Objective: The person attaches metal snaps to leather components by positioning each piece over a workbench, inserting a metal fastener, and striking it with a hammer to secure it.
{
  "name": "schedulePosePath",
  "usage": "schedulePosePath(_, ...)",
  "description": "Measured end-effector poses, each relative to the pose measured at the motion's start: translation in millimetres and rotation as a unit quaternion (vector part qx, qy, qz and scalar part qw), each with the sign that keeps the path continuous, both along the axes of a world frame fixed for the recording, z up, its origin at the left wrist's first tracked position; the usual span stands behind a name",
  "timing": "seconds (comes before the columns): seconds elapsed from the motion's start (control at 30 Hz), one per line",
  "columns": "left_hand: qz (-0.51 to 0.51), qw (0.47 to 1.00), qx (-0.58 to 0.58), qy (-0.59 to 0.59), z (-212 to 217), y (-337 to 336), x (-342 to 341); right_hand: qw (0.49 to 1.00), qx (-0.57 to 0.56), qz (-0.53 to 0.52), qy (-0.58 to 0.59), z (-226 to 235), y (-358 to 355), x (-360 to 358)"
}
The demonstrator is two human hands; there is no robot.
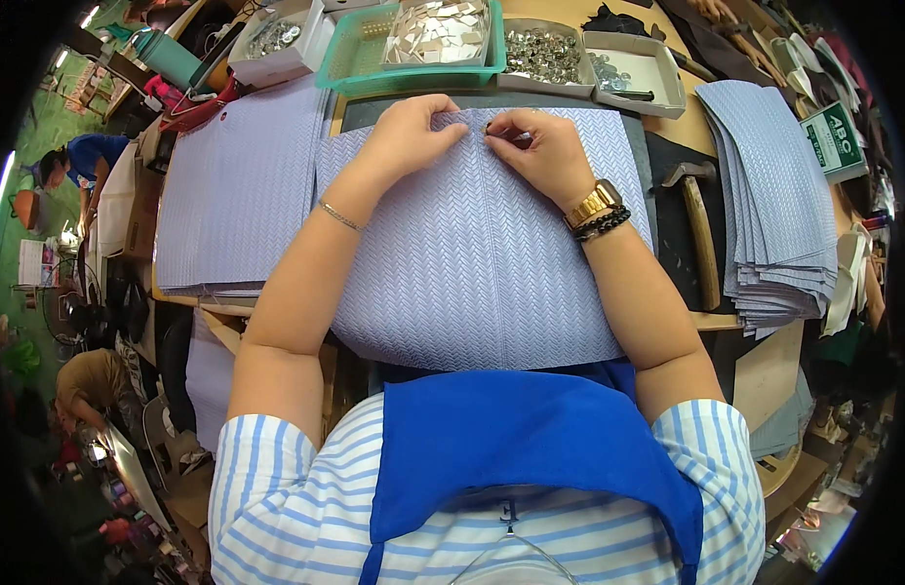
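Note:
A lavender sheet with a woven herringbone texture (472,253) lies before me, a seam-like line running down its middle and its near edge hanging toward my lap. At its far edge, my left hand (413,136) is closed, the thumb on top of the sheet and the fingers curled at the edge. Just right of the middle line, my right hand (545,151) is in a pinch. Something small and dark shows at its fingertips, too small to name. The two hands are a short gap apart.
Stacks of similar sheets lie left (238,185) and right (779,195). A hammer (701,234) rests on a black mat. Behind stand a green basket (345,54) with a box of pale pieces (438,34), a box of metal fittings (542,57) and a white box (657,93). People work at left.

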State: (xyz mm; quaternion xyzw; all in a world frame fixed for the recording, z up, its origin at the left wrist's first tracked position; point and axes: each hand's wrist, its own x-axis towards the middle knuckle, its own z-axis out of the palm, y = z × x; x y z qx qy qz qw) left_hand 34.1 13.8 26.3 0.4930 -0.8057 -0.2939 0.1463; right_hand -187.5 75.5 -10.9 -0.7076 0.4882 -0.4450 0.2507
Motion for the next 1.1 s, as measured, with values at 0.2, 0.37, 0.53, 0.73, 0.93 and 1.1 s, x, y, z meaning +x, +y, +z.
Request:
schedulePosePath(0.2,-0.012,0.986,0.043,0.16,-12,-6,3,0.996,-0.071,-0.002,0.059,0,-1,7)
schedulePosePath(0.37,-0.024,0.974,0.094,0.207,-16,-8,3,0.986,-0.122,-0.003,0.115,0,-2,7)
schedulePosePath(0.53,-0.064,0.968,0.015,0.242,-26,-8,5,0.981,-0.161,0.014,0.104,-5,-8,7)
schedulePosePath(0.73,0.018,0.99,-0.067,0.119,-9,19,-5,0.98,-0.166,-0.043,0.102,3,-7,5)
schedulePosePath(0.93,-0.02,0.951,-0.294,0.09,-4,39,-3,0.974,-0.139,-0.01,0.179,13,-3,-2)
schedulePosePath(1.1,-0.042,0.916,-0.39,0.079,9,67,5,0.943,-0.225,0.025,0.244,57,28,6)
